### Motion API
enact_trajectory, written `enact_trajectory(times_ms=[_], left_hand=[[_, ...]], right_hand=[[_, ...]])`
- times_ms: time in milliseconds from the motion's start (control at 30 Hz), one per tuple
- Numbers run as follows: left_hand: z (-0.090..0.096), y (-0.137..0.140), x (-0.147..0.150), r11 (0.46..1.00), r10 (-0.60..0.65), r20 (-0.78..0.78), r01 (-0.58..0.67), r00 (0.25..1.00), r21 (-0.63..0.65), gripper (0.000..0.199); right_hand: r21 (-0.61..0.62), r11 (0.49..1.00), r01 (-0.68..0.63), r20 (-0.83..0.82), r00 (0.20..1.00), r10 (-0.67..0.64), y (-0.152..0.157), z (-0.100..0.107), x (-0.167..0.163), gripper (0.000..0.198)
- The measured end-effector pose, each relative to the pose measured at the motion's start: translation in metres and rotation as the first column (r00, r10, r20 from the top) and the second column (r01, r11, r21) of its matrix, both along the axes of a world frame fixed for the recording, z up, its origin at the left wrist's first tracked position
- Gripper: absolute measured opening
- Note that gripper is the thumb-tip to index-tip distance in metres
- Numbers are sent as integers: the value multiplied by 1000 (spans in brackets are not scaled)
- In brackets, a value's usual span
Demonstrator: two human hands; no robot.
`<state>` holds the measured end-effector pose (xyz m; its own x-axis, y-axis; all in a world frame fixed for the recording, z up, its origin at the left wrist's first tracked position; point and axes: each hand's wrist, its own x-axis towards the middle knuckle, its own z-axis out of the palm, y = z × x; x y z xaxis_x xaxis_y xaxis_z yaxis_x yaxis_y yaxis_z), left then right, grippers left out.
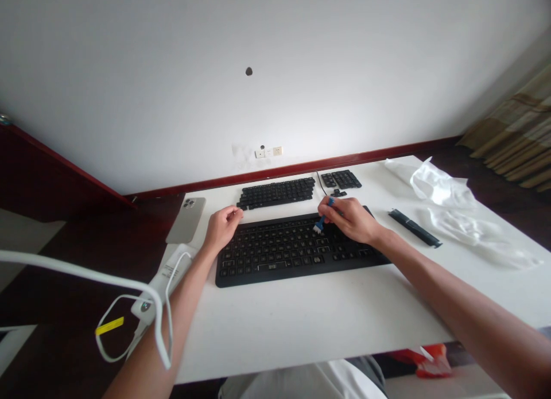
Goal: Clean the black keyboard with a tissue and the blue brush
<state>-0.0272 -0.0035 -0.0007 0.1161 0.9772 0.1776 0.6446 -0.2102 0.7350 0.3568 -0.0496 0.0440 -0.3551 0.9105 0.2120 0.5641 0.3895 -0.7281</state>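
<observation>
A black keyboard base [267, 275] without its keycaps lies on the white table, its bare key sockets showing. My right hand [350, 218] pinches a small blue brush [319, 224], and the white bristles touch the sockets right of the middle. At the base's far left corner is my left hand [224, 227], fingers curled together against the edge; the fingertips are partly hidden. Behind the base lies a block of black keycaps [278, 192]. A smaller group of keycaps [342, 179] sits to its right, with a few loose ones [338, 193] in front.
A phone [186, 220] lies face down at the table's left edge, near a white power strip [166, 278] with a looped cable. On the right are a long black strip [414, 228] and crumpled clear plastic bags [434, 183]. A wall stands behind the table.
</observation>
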Motion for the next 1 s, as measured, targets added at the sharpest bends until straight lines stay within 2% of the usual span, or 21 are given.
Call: enact_trajectory(times_ms=[167,367,567,733,900,1000], left_hand=[[0,0,0,1000,-3,3,3,1000,4,39],[-1,-1,0,1000,1,1,-1,1000,2,38],[-2,0,-1,1000,0,-1,0,1000,11,37],[-2,-1,-1,1000,-3,7,3,1000,12,37],[-2,0,-1,1000,0,-2,0,1000,4,37],[-2,0,-1,1000,-3,-1,3,1000,7,38]], right_hand=[[68,994,83,-22,996,-81,2,1,5,44],[-22,1000,-13,9,1000,13,1,3,1,42],[42,998,41,-15,999,-40,1,5,2,49],[-31,999,-8,-4,1000,8,1,4,1,44],[0,1000,27,-11,1000,-27,2,3,2,46],[-42,999,-5,-14,1000,5,3,-1,3,43]])
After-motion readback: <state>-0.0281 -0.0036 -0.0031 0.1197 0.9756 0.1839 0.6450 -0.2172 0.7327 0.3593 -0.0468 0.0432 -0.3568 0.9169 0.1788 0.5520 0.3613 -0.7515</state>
